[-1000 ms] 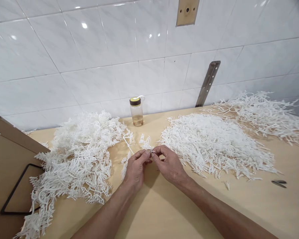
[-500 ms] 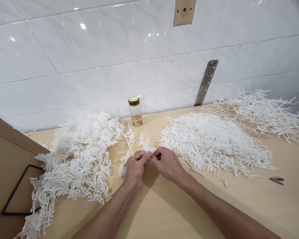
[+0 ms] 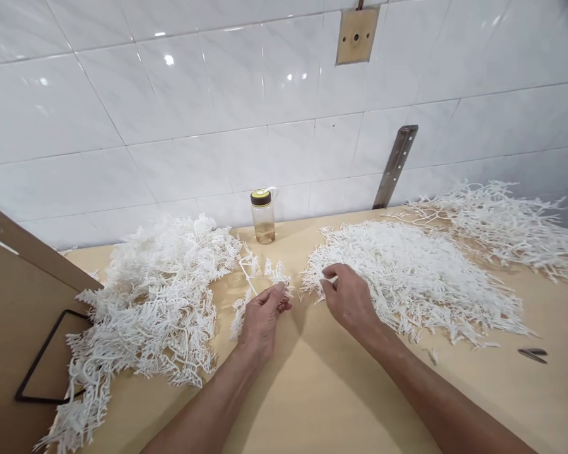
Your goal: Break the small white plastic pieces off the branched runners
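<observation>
Near the middle of the table, my left hand (image 3: 261,318) pinches a white branched piece (image 3: 278,275) between thumb and fingers. My right hand (image 3: 348,297) is apart from it, at the left edge of a wide pile of short white pieces (image 3: 407,271). Its thumb and index finger are curled toward each other; whether they hold a small piece I cannot make out. A larger heap of tangled white branched strands (image 3: 156,302) lies to the left of my left hand. Beside that hand, a few white strands (image 3: 239,315) rest on the wood.
A clear bottle (image 3: 264,221) with a dark and yellow lid stands near the tiled wall. Long white branches (image 3: 506,221) lie at the back right. Small snips (image 3: 532,355) are at the right. A brown panel (image 3: 23,328) with a black handle stands at the left.
My right hand has moved right, away from my left hand, to the edge of the right pile. My left hand stays near the same place with the white piece. The view has shifted slightly.
</observation>
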A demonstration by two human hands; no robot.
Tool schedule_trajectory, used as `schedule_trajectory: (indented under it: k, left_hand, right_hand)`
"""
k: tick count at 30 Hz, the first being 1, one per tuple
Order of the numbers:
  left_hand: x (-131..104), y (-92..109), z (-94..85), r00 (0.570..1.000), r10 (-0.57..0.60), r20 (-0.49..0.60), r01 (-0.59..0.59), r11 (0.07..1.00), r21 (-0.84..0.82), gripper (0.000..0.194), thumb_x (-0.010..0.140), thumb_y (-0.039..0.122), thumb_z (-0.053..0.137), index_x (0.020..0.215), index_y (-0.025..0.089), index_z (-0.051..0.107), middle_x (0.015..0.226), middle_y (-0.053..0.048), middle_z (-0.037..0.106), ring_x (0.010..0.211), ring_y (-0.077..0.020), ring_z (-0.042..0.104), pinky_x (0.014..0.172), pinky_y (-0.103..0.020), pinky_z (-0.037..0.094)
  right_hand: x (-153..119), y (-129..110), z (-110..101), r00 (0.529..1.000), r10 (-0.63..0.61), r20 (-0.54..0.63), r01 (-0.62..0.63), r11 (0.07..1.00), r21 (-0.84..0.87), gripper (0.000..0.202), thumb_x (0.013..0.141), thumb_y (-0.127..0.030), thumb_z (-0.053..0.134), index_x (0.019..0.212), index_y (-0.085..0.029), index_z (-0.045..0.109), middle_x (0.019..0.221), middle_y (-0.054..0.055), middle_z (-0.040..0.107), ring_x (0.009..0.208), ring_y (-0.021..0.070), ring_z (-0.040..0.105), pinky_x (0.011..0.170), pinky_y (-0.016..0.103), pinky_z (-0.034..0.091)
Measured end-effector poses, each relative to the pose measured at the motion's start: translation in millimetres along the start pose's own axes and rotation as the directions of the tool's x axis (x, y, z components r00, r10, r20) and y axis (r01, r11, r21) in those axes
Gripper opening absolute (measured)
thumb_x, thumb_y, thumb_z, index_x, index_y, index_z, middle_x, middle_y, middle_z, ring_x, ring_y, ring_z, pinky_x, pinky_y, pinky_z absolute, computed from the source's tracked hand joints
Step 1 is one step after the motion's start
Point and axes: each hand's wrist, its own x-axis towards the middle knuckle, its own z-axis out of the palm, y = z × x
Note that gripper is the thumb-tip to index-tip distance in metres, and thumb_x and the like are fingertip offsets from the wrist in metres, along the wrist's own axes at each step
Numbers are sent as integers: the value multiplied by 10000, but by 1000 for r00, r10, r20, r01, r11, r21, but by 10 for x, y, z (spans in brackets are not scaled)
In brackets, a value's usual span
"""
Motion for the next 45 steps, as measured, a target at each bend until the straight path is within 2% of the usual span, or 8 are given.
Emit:
schedule_trajectory:
  k: [3,5,8,14,22,32,40,45]
  left_hand:
    - [6,1,-1,1000,-11,0,11,998,-57,378,652,454,830,843,136,752,786,-43,655,722,-130,587,715,-277,486]
    - [0,7,-4,1000,-27,12,28,996,-82,363,650,422,840,855,139,746,818,-49,665,752,-139,609,717,-274,495]
    - [-11,10,-5,997,-37,63,43,995,-95,314,671,375,837,860,143,742,839,-50,679,770,-138,621,741,-265,500]
    - [-39,-15,22,988,-73,134,88,991,-105,323,674,312,837,953,166,767,1020,-91,732,880,-167,651,832,-282,496]
    - [-78,-8,29,983,-62,172,62,998,6,362,731,334,782,1054,170,762,1096,-109,726,929,-200,650,910,-327,467]
    - [-101,-8,31,967,-62,248,39,995,95,313,790,372,725,1018,162,769,976,-97,741,883,-194,642,869,-304,463]
    - [-139,21,73,987,-23,159,-9,981,195,293,755,392,745,927,157,782,762,-49,697,700,-142,570,711,-253,449]
    - [-137,19,65,988,4,154,-35,979,202,254,758,381,745,856,150,782,674,-21,633,662,-120,523,665,-239,430]
  right_hand:
    - [-22,-109,-81,999,-44,-33,47,994,101,128,834,-203,514,880,-185,632,886,76,657,617,165,561,672,331,464]
    - [-99,-241,-88,992,-94,88,71,970,232,145,879,-237,511,860,-198,649,827,51,668,652,168,593,637,302,474]
    - [-230,-415,-50,970,-168,175,95,927,362,169,909,-261,515,949,-212,672,923,53,685,712,162,616,613,279,490]
    - [-283,-452,20,984,-98,150,27,909,416,185,893,-261,562,1034,-196,663,973,72,666,687,148,613,644,292,533]
    - [-285,-454,40,989,-107,105,35,845,534,95,884,-252,581,891,-209,666,911,51,656,692,142,623,591,262,563]
    - [-267,-381,77,975,-203,94,151,906,395,128,899,-209,570,944,-202,689,900,56,669,683,146,611,657,294,542]
    - [-252,-421,35,976,-126,176,52,925,375,113,863,-223,590,863,-184,697,886,54,673,621,129,603,612,279,520]
    - [-249,-411,28,981,-126,146,70,938,339,103,850,-227,589,830,-188,682,855,48,653,620,131,577,604,277,499]
